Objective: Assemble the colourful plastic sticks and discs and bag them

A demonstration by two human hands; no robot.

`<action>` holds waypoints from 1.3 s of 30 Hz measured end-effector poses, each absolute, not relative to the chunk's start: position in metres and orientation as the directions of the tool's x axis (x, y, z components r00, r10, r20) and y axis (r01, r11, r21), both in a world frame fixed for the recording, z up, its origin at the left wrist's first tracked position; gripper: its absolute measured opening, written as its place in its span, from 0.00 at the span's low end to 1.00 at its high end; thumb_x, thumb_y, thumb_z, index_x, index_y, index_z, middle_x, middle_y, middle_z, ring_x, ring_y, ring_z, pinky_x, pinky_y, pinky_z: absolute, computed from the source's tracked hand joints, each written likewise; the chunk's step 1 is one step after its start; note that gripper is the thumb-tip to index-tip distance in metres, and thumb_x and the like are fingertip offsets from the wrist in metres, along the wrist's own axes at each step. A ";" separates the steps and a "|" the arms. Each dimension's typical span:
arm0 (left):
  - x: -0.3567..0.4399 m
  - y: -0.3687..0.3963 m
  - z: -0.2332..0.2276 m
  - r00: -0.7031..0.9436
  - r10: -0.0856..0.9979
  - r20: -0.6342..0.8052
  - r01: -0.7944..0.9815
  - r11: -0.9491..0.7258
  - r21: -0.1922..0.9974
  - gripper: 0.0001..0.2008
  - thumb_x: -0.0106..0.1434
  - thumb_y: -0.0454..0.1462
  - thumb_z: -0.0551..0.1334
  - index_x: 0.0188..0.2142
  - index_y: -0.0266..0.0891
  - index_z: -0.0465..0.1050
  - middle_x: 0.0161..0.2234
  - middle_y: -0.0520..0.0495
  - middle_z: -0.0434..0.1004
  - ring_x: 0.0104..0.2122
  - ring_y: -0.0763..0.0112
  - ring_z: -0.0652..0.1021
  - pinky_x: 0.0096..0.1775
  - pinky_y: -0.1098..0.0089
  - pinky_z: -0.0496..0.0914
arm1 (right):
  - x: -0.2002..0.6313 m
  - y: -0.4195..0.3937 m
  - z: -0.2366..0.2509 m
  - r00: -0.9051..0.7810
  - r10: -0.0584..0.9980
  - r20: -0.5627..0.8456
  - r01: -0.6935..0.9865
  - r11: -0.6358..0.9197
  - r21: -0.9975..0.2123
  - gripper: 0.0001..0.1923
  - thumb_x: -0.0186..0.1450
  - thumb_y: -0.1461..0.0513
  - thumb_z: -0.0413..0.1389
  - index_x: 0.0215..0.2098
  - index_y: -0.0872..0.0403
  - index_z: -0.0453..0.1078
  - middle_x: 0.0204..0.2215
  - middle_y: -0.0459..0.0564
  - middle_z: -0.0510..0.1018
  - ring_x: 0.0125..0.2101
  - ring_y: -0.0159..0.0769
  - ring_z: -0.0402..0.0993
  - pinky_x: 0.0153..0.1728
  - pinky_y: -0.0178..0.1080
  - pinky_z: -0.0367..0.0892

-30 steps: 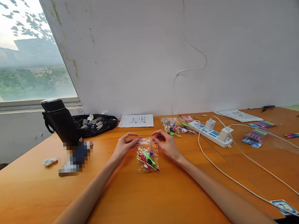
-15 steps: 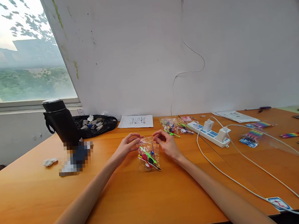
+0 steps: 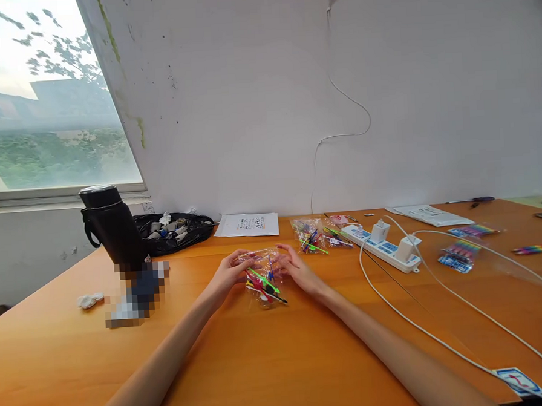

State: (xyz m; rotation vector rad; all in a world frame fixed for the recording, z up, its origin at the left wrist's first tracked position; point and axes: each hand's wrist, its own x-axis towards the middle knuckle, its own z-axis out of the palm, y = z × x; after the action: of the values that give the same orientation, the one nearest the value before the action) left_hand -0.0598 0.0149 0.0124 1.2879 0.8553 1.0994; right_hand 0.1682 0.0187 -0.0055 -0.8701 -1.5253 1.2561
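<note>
A clear plastic bag point(image 3: 263, 291) of small colourful parts is held up over the middle of the wooden table. Green, black, red, yellow and white pieces show through it, some of them long and thin like sticks. My left hand point(image 3: 229, 273) grips the bag's upper left side, its thumb in front. On the upper right side is my right hand point(image 3: 299, 272), its fingers partly behind the clear plastic. The bag's contents hang in its lower half.
Similar bags of parts point(image 3: 310, 236) lie behind my right hand. A white power strip point(image 3: 385, 248) with plugs and looping cables takes up the right. At left stand a black flask point(image 3: 113, 229), a crumpled tissue point(image 3: 90, 300) and a black plastic bag point(image 3: 195, 231). White papers point(image 3: 247, 225) lie by the wall.
The bag has shifted slightly left and tilted. My right fingers have spread from a pinch at its top edge to lie along and behind its side. The view has tipped a little.
</note>
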 end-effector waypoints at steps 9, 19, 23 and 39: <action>-0.063 0.016 0.016 0.222 0.966 0.135 -0.137 -0.106 0.985 0.22 0.59 0.49 0.71 0.47 0.40 0.75 0.52 0.39 0.79 0.48 0.56 0.80 0.41 0.65 0.77 | 0.154 -0.001 -0.002 -0.513 0.845 0.153 -0.013 0.171 -0.985 0.37 0.61 0.48 0.67 0.62 0.50 0.60 0.59 0.57 0.75 0.57 0.44 0.75 0.61 0.48 0.67; -0.057 0.012 0.014 0.307 0.948 0.079 -0.180 -0.024 0.983 0.23 0.61 0.50 0.69 0.52 0.44 0.72 0.57 0.42 0.73 0.55 0.56 0.76 0.48 0.61 0.77 | 0.158 0.005 0.002 -0.385 0.909 0.158 -0.021 0.163 -0.986 0.34 0.58 0.47 0.68 0.56 0.50 0.64 0.54 0.55 0.79 0.52 0.45 0.78 0.56 0.49 0.70; -0.056 0.012 0.008 0.338 0.940 0.043 -0.179 0.020 0.984 0.24 0.60 0.49 0.71 0.51 0.41 0.73 0.59 0.38 0.71 0.56 0.53 0.76 0.54 0.53 0.75 | 0.175 0.026 0.003 -0.173 0.970 0.170 -0.068 0.161 -0.985 0.34 0.56 0.46 0.68 0.55 0.48 0.64 0.51 0.54 0.81 0.49 0.46 0.80 0.54 0.50 0.71; -0.059 0.013 0.005 0.372 0.927 0.037 -0.086 -0.005 0.996 0.17 0.60 0.44 0.70 0.46 0.40 0.74 0.51 0.40 0.76 0.45 0.62 0.80 0.52 0.57 0.75 | 0.318 0.082 -0.008 0.534 0.804 0.261 0.492 -0.044 -0.869 0.33 0.60 0.53 0.55 0.60 0.61 0.66 0.55 0.66 0.75 0.53 0.55 0.72 0.56 0.49 0.63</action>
State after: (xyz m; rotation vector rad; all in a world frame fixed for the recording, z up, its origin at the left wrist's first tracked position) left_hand -0.0585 0.0126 0.0048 1.3204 0.8549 0.9766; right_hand 0.3183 0.0823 -0.0079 -1.6959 -1.1011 0.3624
